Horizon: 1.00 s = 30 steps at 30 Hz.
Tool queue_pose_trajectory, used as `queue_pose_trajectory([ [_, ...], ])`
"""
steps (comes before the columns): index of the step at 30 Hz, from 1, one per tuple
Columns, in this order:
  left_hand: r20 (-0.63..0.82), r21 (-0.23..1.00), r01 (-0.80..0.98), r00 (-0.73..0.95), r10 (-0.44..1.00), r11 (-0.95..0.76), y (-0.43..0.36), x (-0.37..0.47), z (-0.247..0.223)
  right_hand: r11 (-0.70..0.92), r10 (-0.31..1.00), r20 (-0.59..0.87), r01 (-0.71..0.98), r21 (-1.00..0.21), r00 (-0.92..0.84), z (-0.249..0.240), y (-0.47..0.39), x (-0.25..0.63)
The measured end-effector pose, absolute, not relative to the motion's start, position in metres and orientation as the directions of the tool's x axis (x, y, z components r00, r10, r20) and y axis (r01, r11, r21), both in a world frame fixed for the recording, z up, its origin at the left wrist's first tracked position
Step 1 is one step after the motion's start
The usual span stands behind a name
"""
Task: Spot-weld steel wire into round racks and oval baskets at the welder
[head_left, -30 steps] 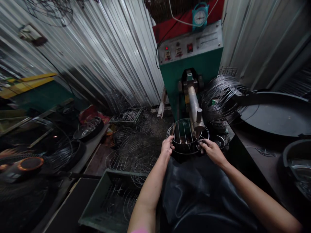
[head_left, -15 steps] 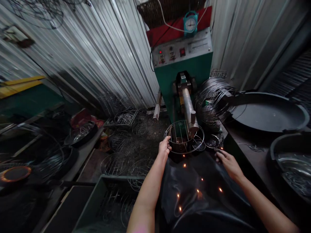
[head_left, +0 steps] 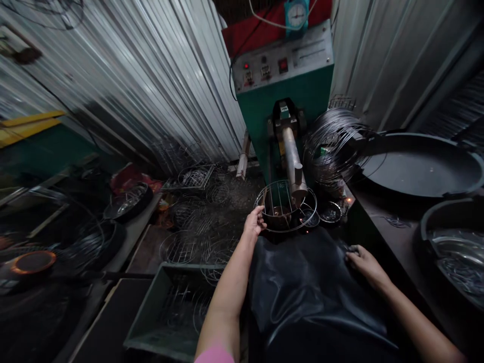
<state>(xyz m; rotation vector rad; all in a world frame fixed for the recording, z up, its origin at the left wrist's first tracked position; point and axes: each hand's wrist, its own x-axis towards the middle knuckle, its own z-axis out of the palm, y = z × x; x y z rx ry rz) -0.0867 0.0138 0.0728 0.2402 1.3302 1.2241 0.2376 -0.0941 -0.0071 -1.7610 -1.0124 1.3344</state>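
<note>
Pinched on the left rim of a round wire rack (head_left: 270,229), my left hand (head_left: 255,221) holds it level below the metal arm of a green machine (head_left: 293,161). Part of the rack lies under the arm's tip. My right hand (head_left: 361,261) is to the right, apart from the rack, its fingers curled together beside the black apron (head_left: 302,282); what they hold, if anything, is too dark and small to name. Small round dishes (head_left: 330,212) with metal bits sit right of the rack.
A green crate (head_left: 147,312) with wire pieces stands lower left, below piled wire racks (head_left: 200,217). A wire coil (head_left: 328,146) hangs right of the machine. Large black pans (head_left: 423,166) are at the right. Few sparks glow near the dishes.
My right hand has moved right and down, away from the rack. Most of the sparks over the apron are gone. My left hand still holds the rack, and the view has tilted down slightly.
</note>
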Motion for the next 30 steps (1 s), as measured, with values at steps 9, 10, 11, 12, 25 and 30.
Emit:
queue_pose_trajectory([
  [9, -0.521, 0.785, -0.564, -0.381, 0.764, 0.254, 0.003, -0.071, 0.082, -0.081, 0.996, -0.078, -0.082, -0.993, -0.04, 0.072, -0.073, 0.18],
  [10, -0.514, 0.787, -0.568, -0.387, 0.765, 0.242, 0.002, -0.068, 0.083, -0.019, 0.999, -0.016, -0.068, -0.998, -0.036, 0.078, -0.067, 0.169],
  [11, -0.509, 0.786, -0.573, -0.39, 0.767, 0.231, 0.001, -0.065, 0.084, 0.031, 0.999, 0.033, -0.047, -0.998, -0.03, 0.082, -0.062, 0.159],
  [12, -0.504, 0.787, -0.578, -0.396, 0.768, 0.218, 0.0, -0.062, 0.084, 0.066, 0.997, 0.066, -0.016, -0.998, -0.027, 0.084, -0.057, 0.15],
  [25, -0.394, 0.824, -0.558, -0.44, 0.807, 0.098, 0.0, -0.056, 0.079, 0.043, 0.998, 0.028, 0.265, -0.963, -0.061, 0.087, -0.034, 0.129],
  [30, -0.401, 0.825, -0.554, -0.441, 0.803, 0.108, 0.002, -0.059, 0.077, 0.054, 0.997, 0.041, 0.22, -0.974, -0.067, 0.084, -0.031, 0.126],
])
